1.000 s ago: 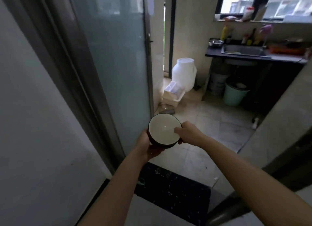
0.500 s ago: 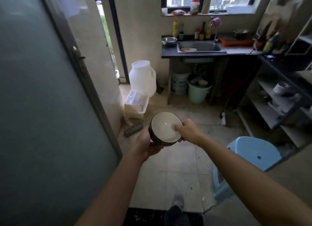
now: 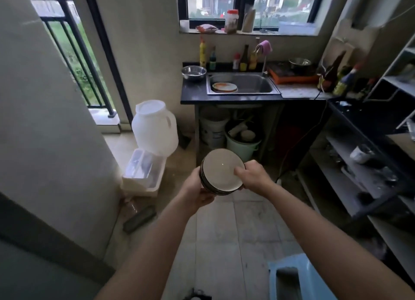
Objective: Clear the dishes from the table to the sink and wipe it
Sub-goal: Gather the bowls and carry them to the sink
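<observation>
- A blue plastic stool (image 3: 292, 277) is seen at the bottom edge, on a floor (image 3: 224, 243) of pale, scuffed tiles.
- A stack of dark-rimmed bowls (image 3: 221, 171) with a pale inside is carried above the floor, tilted toward the camera; how many bowls are stacked cannot be told.
- The stack is cupped from below and on its left side by the left hand (image 3: 197, 189), closed around it.
- The right rim is pinched by the right hand (image 3: 253, 176), thumb laid on the inner face of the top bowl.
- On the floor to the left, a dark flat bar (image 3: 139, 219) is seen lying beside a white plastic bin (image 3: 143, 174), against which a large translucent jug (image 3: 155, 127) is leaned.
- At the right, grey shelves (image 3: 359, 176) loaded with blurred items are set along the wall.
- Under the worktop (image 3: 195, 97), a white bucket (image 3: 213, 129) and a green bucket (image 3: 243, 142) filled with odds are kept.
- A steel sink (image 3: 251, 84) is sunk into the dark worktop, well apart from the bowls; stained plates (image 3: 224, 87) are lying in its left part.
- A steel mixing bowl (image 3: 193, 72) is placed left of the sink, bottles (image 3: 224, 57) are lined behind it, and a pink cloth (image 3: 265, 46) is draped over the tap.
- An orange cooker (image 3: 292, 75) bearing a metal pot is set to the right of the sink.
- Above, a jar (image 3: 231, 21) and packets are set on the sill of a window (image 3: 247, 3); a barred balcony opening (image 3: 71, 52) is seen at the left.
</observation>
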Motion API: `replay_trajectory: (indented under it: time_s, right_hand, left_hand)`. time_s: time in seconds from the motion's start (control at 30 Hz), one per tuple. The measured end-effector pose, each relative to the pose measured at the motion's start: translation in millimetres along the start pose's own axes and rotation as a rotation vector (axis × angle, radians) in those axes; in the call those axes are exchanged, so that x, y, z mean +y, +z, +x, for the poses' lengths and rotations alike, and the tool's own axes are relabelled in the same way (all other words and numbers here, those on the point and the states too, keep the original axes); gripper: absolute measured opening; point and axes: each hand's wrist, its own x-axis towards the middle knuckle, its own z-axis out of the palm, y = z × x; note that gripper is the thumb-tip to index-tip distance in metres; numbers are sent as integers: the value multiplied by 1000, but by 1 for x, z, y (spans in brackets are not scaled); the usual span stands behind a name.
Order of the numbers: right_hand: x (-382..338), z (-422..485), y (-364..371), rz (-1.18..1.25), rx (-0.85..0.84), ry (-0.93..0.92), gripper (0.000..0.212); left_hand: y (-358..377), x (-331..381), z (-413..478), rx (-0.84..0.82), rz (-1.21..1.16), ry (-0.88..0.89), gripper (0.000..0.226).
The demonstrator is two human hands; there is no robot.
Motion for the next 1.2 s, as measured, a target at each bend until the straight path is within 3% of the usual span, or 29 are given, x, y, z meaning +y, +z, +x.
replay_trajectory:
  time_s: [0.33, 0.47, 0.6, 0.77, 0.9, 1.03, 1.2]
  right_hand:
    - [-33, 259, -45, 6, 77, 71, 31]
    - [-48, 349, -75, 4, 116, 90, 25]
    - [-55, 439, -111, -18, 155, 98, 20]
    - [-48, 538, -145, -45, 160, 98, 23]
    - [-32, 632, -177, -62, 152, 113, 31]
    - [-21, 710, -206, -51, 112, 161, 28]
    - [-12, 796, -226, -90, 70, 211, 34]
  left_hand:
    - [72, 157, 226, -85, 16, 28, 26]
    - [111, 225, 299, -42, -4, 10, 26]
    - [152, 281, 377, -122, 65, -19, 39]
    - [198, 322, 468, -217, 141, -14, 44]
    - [251, 353, 550, -215, 226, 21, 65]
    - [293, 381, 620, -195, 311, 68, 36]
    - [332, 411, 707, -149, 520, 62, 47]
